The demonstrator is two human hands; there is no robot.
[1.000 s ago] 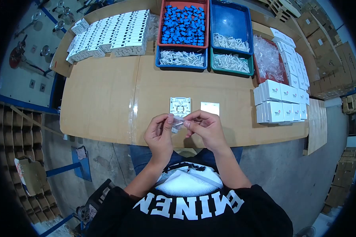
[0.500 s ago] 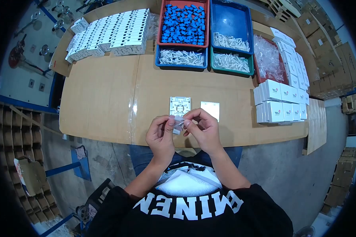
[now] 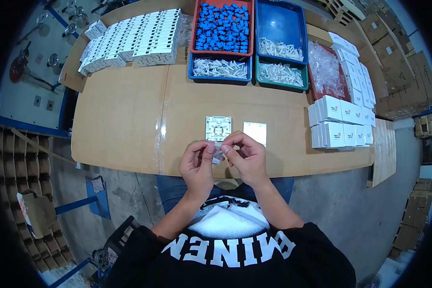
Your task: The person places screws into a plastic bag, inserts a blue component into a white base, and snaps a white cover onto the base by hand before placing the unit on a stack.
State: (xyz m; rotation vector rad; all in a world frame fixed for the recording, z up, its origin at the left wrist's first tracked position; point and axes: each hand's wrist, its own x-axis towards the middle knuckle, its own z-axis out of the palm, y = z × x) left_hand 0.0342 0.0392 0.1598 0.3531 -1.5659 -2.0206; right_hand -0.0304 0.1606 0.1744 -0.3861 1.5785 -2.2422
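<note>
Between my two hands is a small clear plastic bag (image 3: 217,155), pinched near its upper edge; what it contains is too small to make out. My left hand (image 3: 197,163) grips its left side between thumb and finger. On the other side my right hand (image 3: 247,158) pinches it the same way. Just beyond my fingers a white square plastic housing (image 3: 218,127) lies on the cardboard, its moulded inside facing up. Right of it lies a flat white square cover (image 3: 255,132), partly behind my right hand.
Trays at the back hold blue connectors (image 3: 223,29) and white tube-like pieces (image 3: 220,69). A red tray of clear plastic bags (image 3: 325,72) stands at right, near stacked white boxes (image 3: 338,122). Rows of white units (image 3: 134,41) fill the back left. Cardboard (image 3: 115,120) covers the table.
Both hands stay over the table's front edge with the bag. My left hand has shifted very slightly right, and the bag's hanging part has moved a little.
</note>
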